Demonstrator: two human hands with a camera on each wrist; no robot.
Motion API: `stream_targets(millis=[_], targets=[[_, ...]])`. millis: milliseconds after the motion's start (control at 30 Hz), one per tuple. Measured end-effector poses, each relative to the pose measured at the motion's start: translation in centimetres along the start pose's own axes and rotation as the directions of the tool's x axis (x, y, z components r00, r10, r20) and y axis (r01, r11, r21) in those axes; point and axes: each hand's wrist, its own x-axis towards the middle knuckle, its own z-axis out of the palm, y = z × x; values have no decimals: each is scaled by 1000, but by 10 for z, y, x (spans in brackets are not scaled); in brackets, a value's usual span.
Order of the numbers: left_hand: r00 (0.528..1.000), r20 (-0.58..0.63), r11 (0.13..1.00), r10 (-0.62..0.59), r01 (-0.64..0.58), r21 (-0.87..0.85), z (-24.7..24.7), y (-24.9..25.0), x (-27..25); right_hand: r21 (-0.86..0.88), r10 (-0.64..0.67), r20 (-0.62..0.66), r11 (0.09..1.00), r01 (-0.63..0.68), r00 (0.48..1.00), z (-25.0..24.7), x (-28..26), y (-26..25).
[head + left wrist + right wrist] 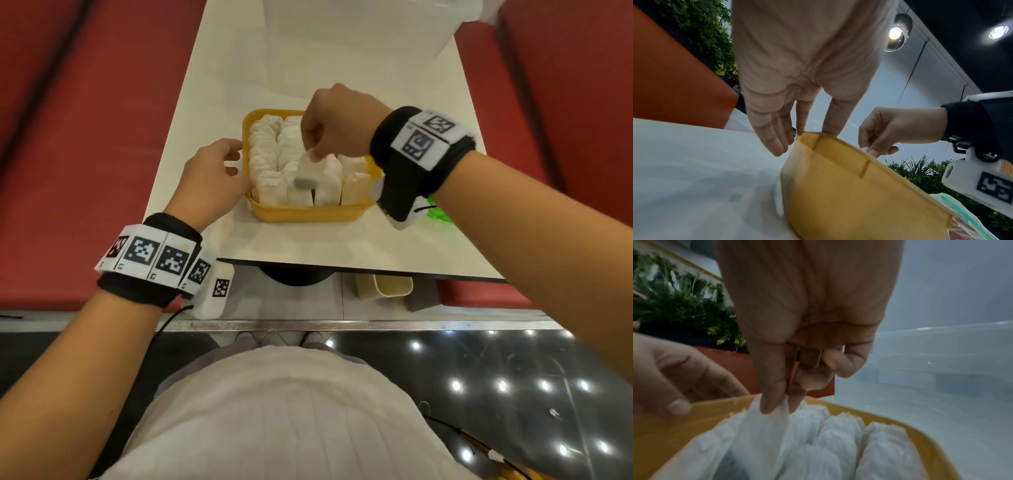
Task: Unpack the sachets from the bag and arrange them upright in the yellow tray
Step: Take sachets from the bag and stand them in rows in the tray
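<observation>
While the left hand [209,174] rests against the left wall of the yellow tray [305,212], its fingers straight and relaxed with the tips at the rim, the right hand [337,120] hangs over the tray and pinches the top edge of one white sachet [306,171] between thumb and forefinger. That sachet stands among the other sachets [265,154], which fill the tray upright in rows. The tray sits on a white table [308,61]; a clear bin [941,361] stands just behind it.

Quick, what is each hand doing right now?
Left hand: open, fingers resting against the yellow tray.
Right hand: pinching the top of a white sachet in the tray.
</observation>
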Motion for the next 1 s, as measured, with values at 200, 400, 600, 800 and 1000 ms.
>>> stream_targets(millis=[200, 400, 600, 800, 1000], targets=[[1000, 0, 1000, 0, 0, -9, 1, 0, 0, 7, -73, 52, 997, 73, 996, -18, -27, 13], [1000, -3, 1000, 6, -6, -3, 0, 0, 0, -75, -22, 188, 996, 37, 982, 9, -13, 12], [1000, 0, 1000, -8, 8, -15, 0, -2, 1, -206, 19, 212, 978, 26, 977, 24, 9, 15], [1000, -4, 1000, -10, 10, -29, 2, -2, 1, -143, -2, 100, 990, 17, 995, 22, 8, 16], [1000, -12, 1000, -7, 7, 9, 2, -1, 1, 116, 172, -202, 982, -151, 964, 0, -24, 48]])
